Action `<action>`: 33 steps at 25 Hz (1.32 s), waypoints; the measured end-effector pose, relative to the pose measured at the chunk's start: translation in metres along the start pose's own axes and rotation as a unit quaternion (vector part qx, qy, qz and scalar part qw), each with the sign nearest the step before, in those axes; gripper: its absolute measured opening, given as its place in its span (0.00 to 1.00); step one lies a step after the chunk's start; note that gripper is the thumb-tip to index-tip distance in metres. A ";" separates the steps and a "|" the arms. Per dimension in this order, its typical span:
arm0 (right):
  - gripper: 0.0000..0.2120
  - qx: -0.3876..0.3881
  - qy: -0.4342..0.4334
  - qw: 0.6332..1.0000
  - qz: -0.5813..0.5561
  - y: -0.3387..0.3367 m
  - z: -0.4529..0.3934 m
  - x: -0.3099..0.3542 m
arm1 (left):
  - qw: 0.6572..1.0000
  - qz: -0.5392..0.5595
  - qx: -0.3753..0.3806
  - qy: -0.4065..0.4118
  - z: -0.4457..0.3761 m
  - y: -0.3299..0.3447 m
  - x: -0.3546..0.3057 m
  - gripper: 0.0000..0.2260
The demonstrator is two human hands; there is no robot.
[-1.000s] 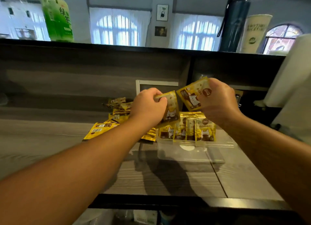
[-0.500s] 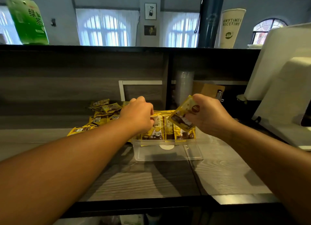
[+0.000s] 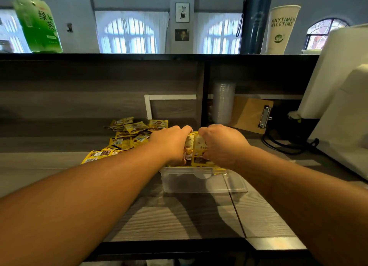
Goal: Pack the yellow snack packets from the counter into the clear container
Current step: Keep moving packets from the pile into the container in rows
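Observation:
A clear plastic container [image 3: 201,183] stands on the grey wooden counter, with several yellow snack packets [image 3: 196,152] upright in its far half. My left hand [image 3: 172,143] and my right hand [image 3: 223,145] are both down over the container, fingers curled round the tops of the standing packets, knuckles nearly touching. A loose pile of yellow packets [image 3: 129,135] lies on the counter to the left of and behind the container. My hands hide most of the packets in the container.
A clipboard [image 3: 252,114] and a stack of clear cups [image 3: 223,102] lean in the recess behind. A white machine [image 3: 342,98] and black cable [image 3: 282,146] fill the right side. On the upper ledge stand a green bottle [image 3: 37,20], a dark flask [image 3: 254,18] and a paper cup [image 3: 282,28].
Both hands have come down from above the container, each carrying a packet, and now sit low among the standing packets. The view has shifted a little.

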State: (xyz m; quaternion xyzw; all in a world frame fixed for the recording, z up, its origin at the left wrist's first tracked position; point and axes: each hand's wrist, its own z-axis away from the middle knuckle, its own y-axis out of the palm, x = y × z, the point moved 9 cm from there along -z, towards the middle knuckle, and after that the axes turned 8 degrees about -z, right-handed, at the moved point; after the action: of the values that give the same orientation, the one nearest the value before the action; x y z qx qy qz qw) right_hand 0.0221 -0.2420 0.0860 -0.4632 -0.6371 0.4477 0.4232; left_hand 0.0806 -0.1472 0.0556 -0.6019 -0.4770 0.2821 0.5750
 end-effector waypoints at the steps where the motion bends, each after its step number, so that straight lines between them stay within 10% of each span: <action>1: 0.21 -0.004 -0.006 1.000 0.018 0.001 -0.004 0.001 | 1.000 0.002 -0.003 0.000 0.000 0.000 0.000 0.36; 15: 0.41 -0.002 -0.001 0.997 0.080 0.011 -0.019 0.001 | 0.978 0.207 0.034 -0.016 0.001 0.008 0.008 0.44; 19: 0.35 0.001 0.014 1.000 0.013 0.004 -0.018 0.004 | 0.928 0.353 -0.072 -0.095 0.014 -0.006 0.052 0.28; 29: 0.24 -0.052 -0.082 0.995 -0.037 0.002 -0.030 0.125 | 0.969 0.155 0.064 -0.183 0.107 0.082 0.176 0.31; 33: 0.23 -0.028 -0.118 0.992 -0.044 0.023 -0.035 0.175 | 0.964 0.203 -0.056 -0.162 0.125 0.075 0.185 0.24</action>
State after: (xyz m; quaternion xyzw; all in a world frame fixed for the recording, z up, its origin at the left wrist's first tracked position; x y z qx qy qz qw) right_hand 0.0228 -0.0620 0.0938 -0.3903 -0.7146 0.4625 0.3509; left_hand 0.0597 0.0804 0.0002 -0.6633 -0.4472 0.4595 0.3860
